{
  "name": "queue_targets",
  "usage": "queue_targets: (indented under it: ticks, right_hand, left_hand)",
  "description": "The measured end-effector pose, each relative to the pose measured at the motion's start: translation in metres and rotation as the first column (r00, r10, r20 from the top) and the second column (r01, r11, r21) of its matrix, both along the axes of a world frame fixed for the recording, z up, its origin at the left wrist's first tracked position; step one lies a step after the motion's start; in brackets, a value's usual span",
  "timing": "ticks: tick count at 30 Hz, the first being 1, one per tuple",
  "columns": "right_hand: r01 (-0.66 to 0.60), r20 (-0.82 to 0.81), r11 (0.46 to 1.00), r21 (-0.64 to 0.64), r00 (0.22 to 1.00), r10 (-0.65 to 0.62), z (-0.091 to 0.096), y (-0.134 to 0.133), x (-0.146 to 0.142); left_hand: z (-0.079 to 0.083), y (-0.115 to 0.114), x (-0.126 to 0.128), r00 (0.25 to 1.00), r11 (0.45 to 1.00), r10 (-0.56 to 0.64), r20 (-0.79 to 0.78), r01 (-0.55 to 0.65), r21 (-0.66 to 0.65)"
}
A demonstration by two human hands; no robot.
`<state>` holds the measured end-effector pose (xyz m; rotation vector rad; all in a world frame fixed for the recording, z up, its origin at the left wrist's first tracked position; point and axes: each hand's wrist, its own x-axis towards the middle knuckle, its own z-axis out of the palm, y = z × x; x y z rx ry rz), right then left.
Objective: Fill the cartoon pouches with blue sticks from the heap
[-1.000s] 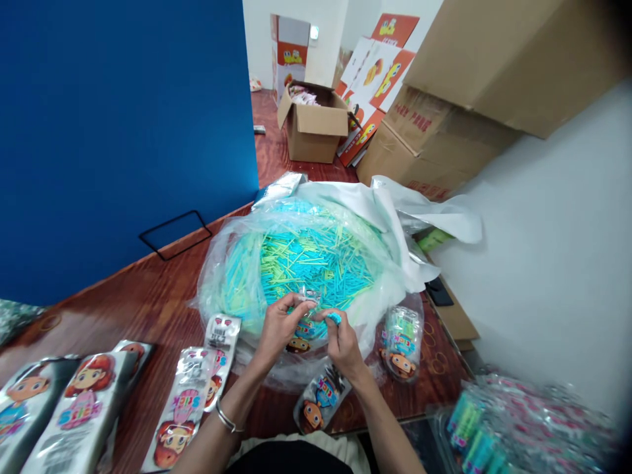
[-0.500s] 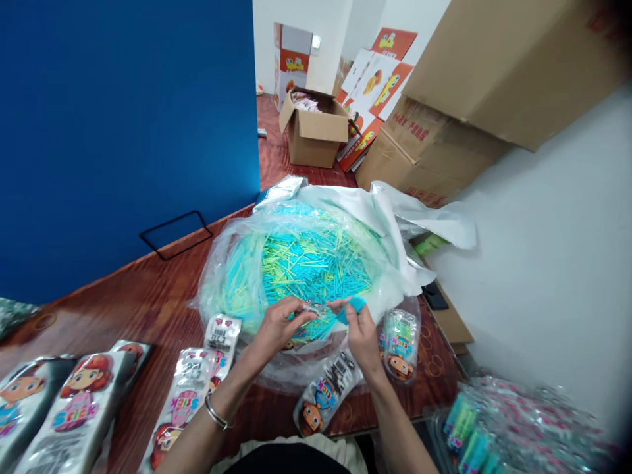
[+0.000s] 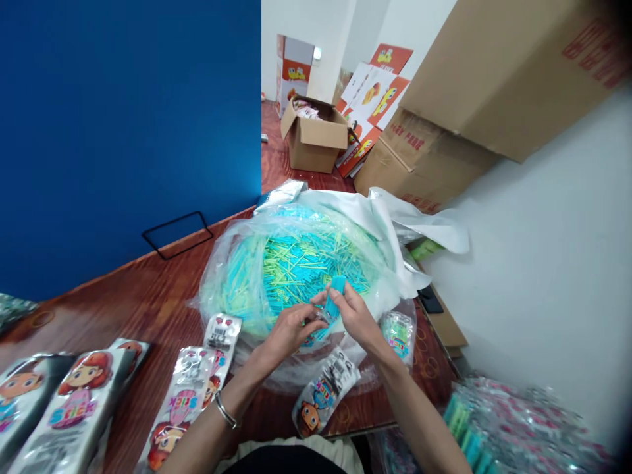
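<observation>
Turquoise sticks (image 3: 336,294), a small bunch of them, stand pinched in the closed fingers of the right hand (image 3: 356,316), just above the near edge of a big clear bag (image 3: 232,263) heaped with blue and green sticks. Beside it, the left hand (image 3: 289,332) has its fingers closed on a small clear pouch (image 3: 320,315), thumbs of the two hands nearly touching. The bag sits on a reddish wooden tabletop (image 3: 148,289) and crowds most of its middle, with white wrapping (image 3: 395,217) folded back behind it.

Printed cartoon packets (image 3: 187,401) lie flat along the near left edge; another packet (image 3: 323,394) rests under the wrists, and a filled one (image 3: 399,334) leans against the bag on the right. More filled packs (image 3: 474,421) pile up at lower right. A blue panel (image 3: 128,125) walls off the left; cardboard cartons (image 3: 444,131) and an open box (image 3: 316,135) stand beyond.
</observation>
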<state>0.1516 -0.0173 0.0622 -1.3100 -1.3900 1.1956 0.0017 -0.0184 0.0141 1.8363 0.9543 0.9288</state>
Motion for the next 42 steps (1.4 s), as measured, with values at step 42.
queue_targets:
  ticks: [42]
  right_hand:
    - [-0.268, 0.496, 0.897, 0.351, 0.866, 0.065, -0.005, -0.027, 0.023]
  left_hand:
    - [0.014, 0.002, 0.022, 0.974, 0.916, 0.001, 0.227, 0.091, -0.392]
